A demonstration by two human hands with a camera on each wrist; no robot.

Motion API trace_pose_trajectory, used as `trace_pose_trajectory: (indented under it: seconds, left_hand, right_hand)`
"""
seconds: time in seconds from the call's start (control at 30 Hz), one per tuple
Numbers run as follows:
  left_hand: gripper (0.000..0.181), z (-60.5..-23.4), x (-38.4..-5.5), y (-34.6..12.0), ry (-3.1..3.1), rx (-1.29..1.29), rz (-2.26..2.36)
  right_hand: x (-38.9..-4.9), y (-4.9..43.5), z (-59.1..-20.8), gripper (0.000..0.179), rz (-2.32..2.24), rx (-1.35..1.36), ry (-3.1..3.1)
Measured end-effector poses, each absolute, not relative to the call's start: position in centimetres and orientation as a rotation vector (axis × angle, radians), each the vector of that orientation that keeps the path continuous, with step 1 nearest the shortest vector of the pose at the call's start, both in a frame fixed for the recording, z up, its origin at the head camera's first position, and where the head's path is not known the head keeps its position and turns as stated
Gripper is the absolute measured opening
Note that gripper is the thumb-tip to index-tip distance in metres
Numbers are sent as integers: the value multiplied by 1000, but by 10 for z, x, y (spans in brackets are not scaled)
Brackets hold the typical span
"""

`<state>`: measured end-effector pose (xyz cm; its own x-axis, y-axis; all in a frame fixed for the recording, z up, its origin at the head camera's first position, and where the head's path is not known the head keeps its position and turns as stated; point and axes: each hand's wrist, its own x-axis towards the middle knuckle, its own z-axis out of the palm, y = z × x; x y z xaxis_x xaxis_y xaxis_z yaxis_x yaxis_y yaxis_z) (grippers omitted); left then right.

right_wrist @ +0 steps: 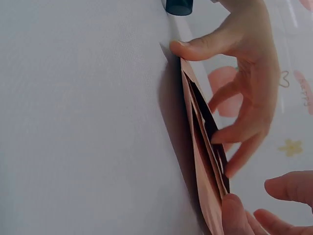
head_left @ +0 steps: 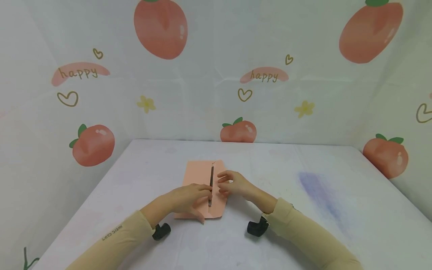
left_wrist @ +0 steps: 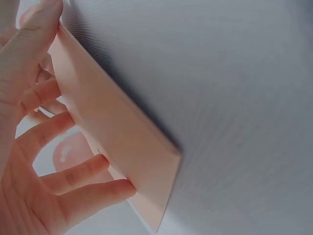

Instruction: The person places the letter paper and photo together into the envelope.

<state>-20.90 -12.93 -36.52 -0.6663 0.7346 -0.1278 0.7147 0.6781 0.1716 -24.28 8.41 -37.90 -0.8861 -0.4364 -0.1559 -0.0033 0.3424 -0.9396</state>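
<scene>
A pink paper envelope lies on the white table, with a long dark slit running down its face. In the right wrist view its side gapes, showing several paper layers and a dark inner strip. My left hand rests on it with fingers spread, fingertips at the slit and thumb at the near edge. From the left wrist view, that thumb touches a corner while the fingers press along one long edge. On the right side, my right hand pinches the envelope's edge between thumb and bent fingers.
Black wrist camera mounts hang below both sleeve cuffs, low over the table. A purple-blue stain marks the right part of the tabletop. Behind stands a white cloth backdrop printed with fruit, hearts and flowers.
</scene>
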Motion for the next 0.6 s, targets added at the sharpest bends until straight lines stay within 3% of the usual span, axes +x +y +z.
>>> trace_pose_trajectory:
  seconds: [0.27,0.6]
  left_hand:
    - [61,-366,-209,-127,2710,1164,114]
    - [43,-355,-206,-128,2769,1192,123]
  right_hand:
    - [-242,107,-371,40,-1489,-372,2341]
    - [-240,143,-354,38,-1418,-488,2550]
